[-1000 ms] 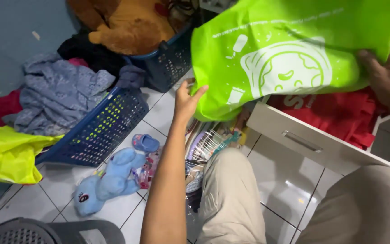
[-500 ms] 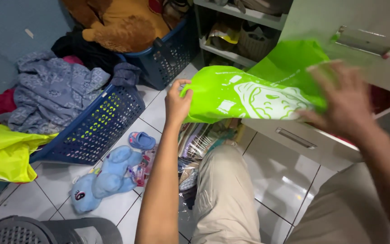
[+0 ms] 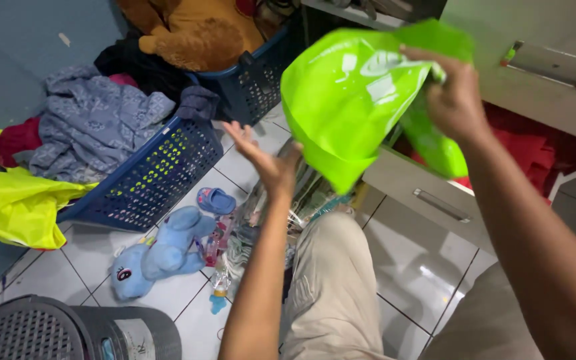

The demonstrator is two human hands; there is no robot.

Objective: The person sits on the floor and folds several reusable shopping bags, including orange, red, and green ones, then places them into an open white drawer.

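Green bag (image 3: 348, 100) held up in the air, pinched at its top edge by the right hand (image 3: 455, 100), fingers closed on the fabric. Just below and beside that grip, left hand (image 3: 268, 157) open, palm up, fingers spread, clear of the bag. Under the grip, an open drawer (image 3: 428, 200) with red cloth (image 3: 535, 150). Farther left, blue basket (image 3: 148, 180), blue plush toy (image 3: 158, 257), small blue shoe (image 3: 216, 200).

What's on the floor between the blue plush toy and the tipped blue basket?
Head view: a small blue shoe lies on the tiles between the blue plush toy and the tipped blue basket.
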